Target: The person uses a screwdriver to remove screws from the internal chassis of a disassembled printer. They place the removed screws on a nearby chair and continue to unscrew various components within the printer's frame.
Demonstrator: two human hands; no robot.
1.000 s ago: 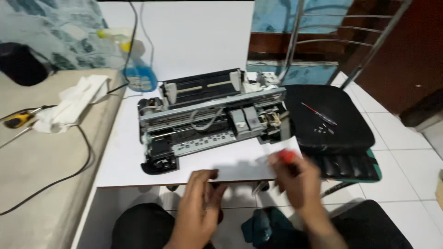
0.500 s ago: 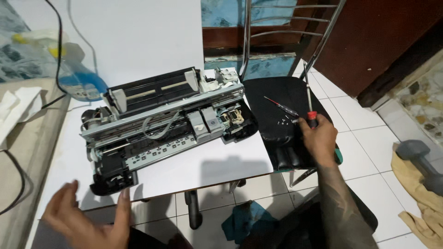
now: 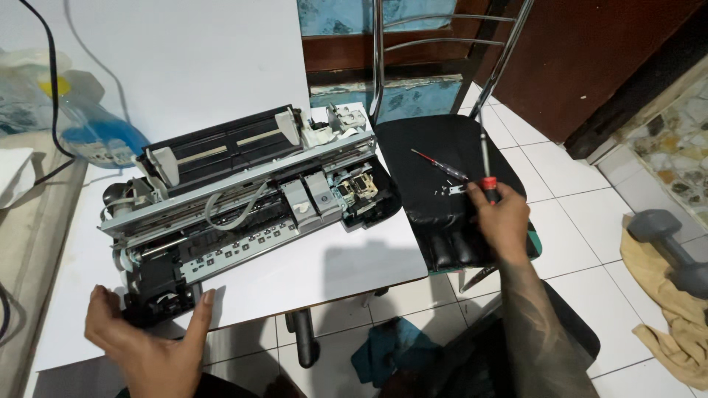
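Observation:
A stripped printer (image 3: 243, 199) with its cover off lies on a white table (image 3: 339, 262). My left hand (image 3: 147, 343) rests open at the table's front edge, fingers spread around the printer's black front-left corner. My right hand (image 3: 501, 217) reaches over a black chair seat (image 3: 435, 155) to the right and is closed on a red-handled screwdriver (image 3: 485, 173), shaft pointing up. A second thin red screwdriver (image 3: 439, 166) and small screws (image 3: 446, 190) lie on the seat.
A metal chair back (image 3: 442, 44) rises behind the seat. A blue-and-clear plastic bag (image 3: 88, 125) sits at the table's back left with a black cable (image 3: 51, 81). A grey dumbbell (image 3: 667, 243) on yellow cloth (image 3: 675, 317) lies on the tiled floor, right. A teal rag (image 3: 391, 354) lies below.
My right hand carried the red-handled screwdriver from the table's front edge over to the chair seat. My left hand moved up to the printer's front-left corner. The view shifted right.

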